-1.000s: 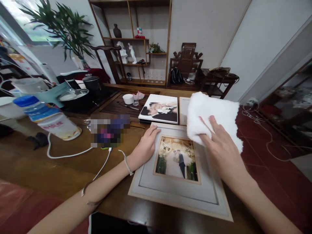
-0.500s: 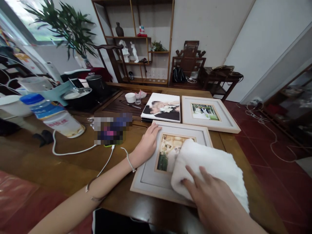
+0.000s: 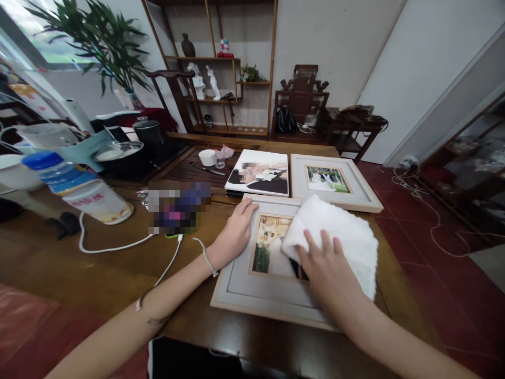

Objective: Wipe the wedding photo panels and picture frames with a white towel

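Note:
A picture frame (image 3: 236, 295) with a pale wood rim and grey mat lies face up on the table before me. Its photo (image 3: 266, 245) is partly hidden by a white towel (image 3: 347, 231). My left hand (image 3: 235, 231) holds the frame at its upper left edge, fingers closed together over the rim. On the right side, my right hand (image 3: 329, 273) presses the folded towel against the frame, its fingers spread over the cloth. The towel covers the frame's upper right corner and hangs past its right edge.
Behind the frame lie a stack of photo panels (image 3: 258, 176) and a second picture frame (image 3: 335, 181). To the left are a blurred-out phone (image 3: 179, 210) on a white cable (image 3: 118, 246), a tilted blue-capped bottle (image 3: 84, 192), a white cup (image 3: 207, 157) and a lidded pot (image 3: 150, 137).
My right hand and the towel have moved away from me, up toward the frame's upper right corner, baring more of its lower part. My left hand stays at the left edge.

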A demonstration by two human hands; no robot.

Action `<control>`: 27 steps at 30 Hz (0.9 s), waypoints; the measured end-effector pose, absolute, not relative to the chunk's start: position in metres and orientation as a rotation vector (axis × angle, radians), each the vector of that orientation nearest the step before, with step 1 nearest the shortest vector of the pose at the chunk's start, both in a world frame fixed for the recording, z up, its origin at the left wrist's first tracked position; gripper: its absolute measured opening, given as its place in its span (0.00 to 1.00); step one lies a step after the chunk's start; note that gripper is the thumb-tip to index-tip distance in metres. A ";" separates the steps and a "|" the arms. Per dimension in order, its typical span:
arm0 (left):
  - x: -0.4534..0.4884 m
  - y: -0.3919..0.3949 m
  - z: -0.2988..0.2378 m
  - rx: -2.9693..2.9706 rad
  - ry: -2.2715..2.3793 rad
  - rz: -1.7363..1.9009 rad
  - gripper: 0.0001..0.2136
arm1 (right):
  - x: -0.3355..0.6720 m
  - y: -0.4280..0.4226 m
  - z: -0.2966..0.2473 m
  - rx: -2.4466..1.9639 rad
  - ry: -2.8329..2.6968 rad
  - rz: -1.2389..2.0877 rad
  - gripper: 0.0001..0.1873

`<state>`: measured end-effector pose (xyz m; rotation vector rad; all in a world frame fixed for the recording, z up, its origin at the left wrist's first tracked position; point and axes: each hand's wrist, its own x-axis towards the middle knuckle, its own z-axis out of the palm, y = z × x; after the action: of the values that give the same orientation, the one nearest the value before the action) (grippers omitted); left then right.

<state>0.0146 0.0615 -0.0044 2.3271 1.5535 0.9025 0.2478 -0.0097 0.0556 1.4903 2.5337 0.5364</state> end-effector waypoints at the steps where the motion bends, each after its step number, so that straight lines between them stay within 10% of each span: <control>1: 0.014 0.062 -0.005 2.331 1.551 0.905 0.25 | 0.249 -0.023 0.055 1.450 2.573 0.536 0.19; 16: 0.010 0.067 0.000 2.407 1.461 0.942 0.25 | 0.257 0.035 0.052 1.497 2.793 0.547 0.31; 27: 0.011 0.066 0.004 2.427 1.510 0.884 0.24 | 0.260 -0.066 0.067 1.121 2.831 0.316 0.21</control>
<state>0.0107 0.0657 0.0043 2.4274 1.5098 0.8835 0.2600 -0.0658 0.0670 1.1214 2.8314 0.3157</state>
